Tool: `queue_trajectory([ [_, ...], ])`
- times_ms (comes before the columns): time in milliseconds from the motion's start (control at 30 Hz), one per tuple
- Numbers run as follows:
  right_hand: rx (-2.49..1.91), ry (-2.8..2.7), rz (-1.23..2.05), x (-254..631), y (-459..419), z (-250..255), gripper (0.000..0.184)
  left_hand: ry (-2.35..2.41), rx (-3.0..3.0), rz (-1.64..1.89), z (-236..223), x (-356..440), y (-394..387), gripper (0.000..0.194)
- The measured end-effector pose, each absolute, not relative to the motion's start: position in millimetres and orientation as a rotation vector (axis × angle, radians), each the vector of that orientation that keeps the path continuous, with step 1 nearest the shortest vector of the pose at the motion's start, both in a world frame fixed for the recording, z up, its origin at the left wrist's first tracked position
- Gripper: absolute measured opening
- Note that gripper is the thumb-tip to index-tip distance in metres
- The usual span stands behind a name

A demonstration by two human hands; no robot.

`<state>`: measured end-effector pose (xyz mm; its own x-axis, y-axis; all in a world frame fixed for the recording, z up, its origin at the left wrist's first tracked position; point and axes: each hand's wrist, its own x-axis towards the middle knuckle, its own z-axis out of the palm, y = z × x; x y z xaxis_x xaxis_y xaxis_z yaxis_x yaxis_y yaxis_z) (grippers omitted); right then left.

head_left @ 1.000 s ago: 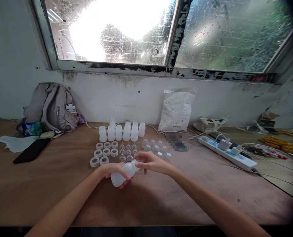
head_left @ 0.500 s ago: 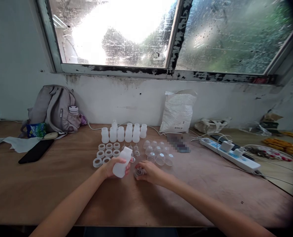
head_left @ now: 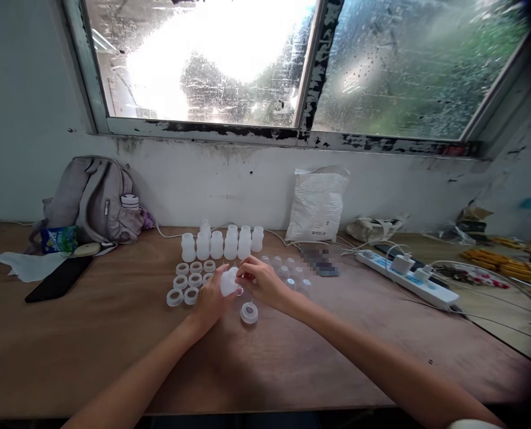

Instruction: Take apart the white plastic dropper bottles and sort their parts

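My left hand (head_left: 211,301) is wrapped around a frosted white baby bottle (head_left: 228,283), tilted above the table. At its upper end are the bent fingertips of my right hand (head_left: 264,281); whatever they pinch is hidden. Below my right hand, a collar ring with a clear nipple (head_left: 249,313) lies on the table. Several white collar rings (head_left: 174,297) sit in rows left of my left hand. Behind the hands stand several more frosted bottles (head_left: 217,245). Clear domed caps (head_left: 291,282) are grouped beyond my right wrist, partly covered by it. More clear nipples are mostly hidden behind my hands.
A grey backpack (head_left: 96,199) and a black phone (head_left: 59,279) are at the left. Against the wall leans a white padded bag (head_left: 317,205). A power strip (head_left: 406,279) with cables lies at the right. The table's front edge (head_left: 247,412) runs close to me.
My right hand has let go of the ring with the nipple, leaving it on the table, and moved up to the bottle. My left hand has brought the bottle slightly right and up.
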<state>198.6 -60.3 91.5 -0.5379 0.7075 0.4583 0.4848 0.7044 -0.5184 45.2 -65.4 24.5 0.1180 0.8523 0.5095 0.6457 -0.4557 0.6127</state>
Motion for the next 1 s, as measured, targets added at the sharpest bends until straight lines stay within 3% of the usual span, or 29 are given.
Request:
queue_trajectory([
  [133,-0.877,-2.297,0.252,190.8,-43.3,110.3,0.011,1.43,2.161,1.542,24.8,39.8,-59.0,0.065],
  [233,-0.94,-2.167,0.083,187.6,-11.5,139.1,0.011,1.393,2.103,1.743,25.7,40.1,-64.6,0.055],
  [367,-1.135,-2.033,-0.12,175.4,49.9,167.1,0.01,1.059,2.235,1.415,23.2,49.9,-80.9,0.03],
  [533,-1.331,-2.154,-0.113,148.0,119.2,160.9,0.013,1.081,2.217,0.942,6.8,65.1,-86.2,0.07],
  [600,-1.37,-2.233,-0.083,137.8,137.9,153.0,0.012,1.124,2.25,0.831,-0.1,67.8,-83.8,0.064],
  [733,-1.441,-2.412,0.008,124.2,159.7,139.7,0.028,1.228,2.184,0.847,-3.8,67.0,-79.1,0.036],
  [1000,-1.537,-2.629,0.197,121.3,173.0,121.1,0.026,1.341,2.144,1.093,11.5,49.4,-65.7,0.033],
])
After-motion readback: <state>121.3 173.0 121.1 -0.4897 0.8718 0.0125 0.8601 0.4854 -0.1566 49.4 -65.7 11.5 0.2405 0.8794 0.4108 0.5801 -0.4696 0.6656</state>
